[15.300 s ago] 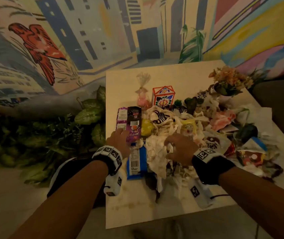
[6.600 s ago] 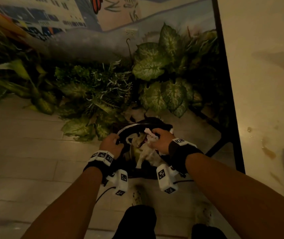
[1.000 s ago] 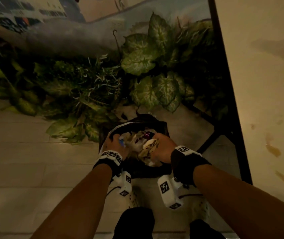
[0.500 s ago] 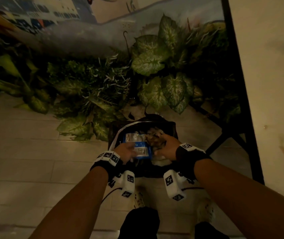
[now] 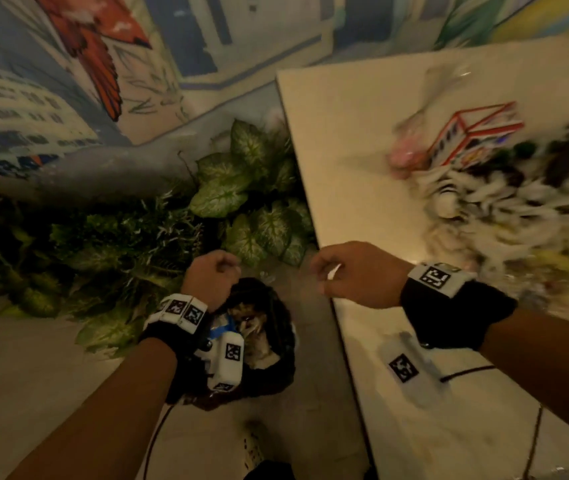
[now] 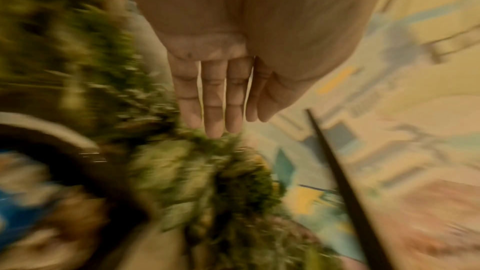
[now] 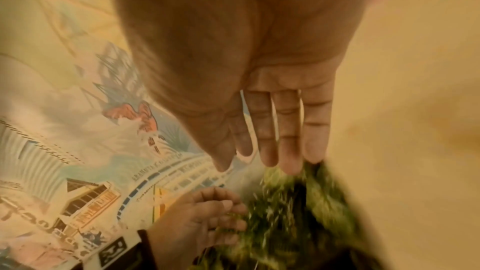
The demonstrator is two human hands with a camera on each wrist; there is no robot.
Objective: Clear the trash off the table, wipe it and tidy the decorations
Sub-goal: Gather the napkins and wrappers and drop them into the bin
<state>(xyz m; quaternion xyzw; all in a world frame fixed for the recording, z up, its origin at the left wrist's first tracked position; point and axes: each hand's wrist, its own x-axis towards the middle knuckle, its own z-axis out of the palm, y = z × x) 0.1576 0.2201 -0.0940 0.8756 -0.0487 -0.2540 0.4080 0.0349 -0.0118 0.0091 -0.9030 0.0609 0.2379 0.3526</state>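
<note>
Beyond the right fingertips, across the table, the trash pile lies heaped against a small house-shaped box. Below the left fingers sits the dark bin, already stuffed with wrappers. Both hands are empty: the left hand and right hand show straight fingers held close together in the wrist views. The person should probably scoop wide, gathering loose paper with both palms, sparing the decorations.
</note>
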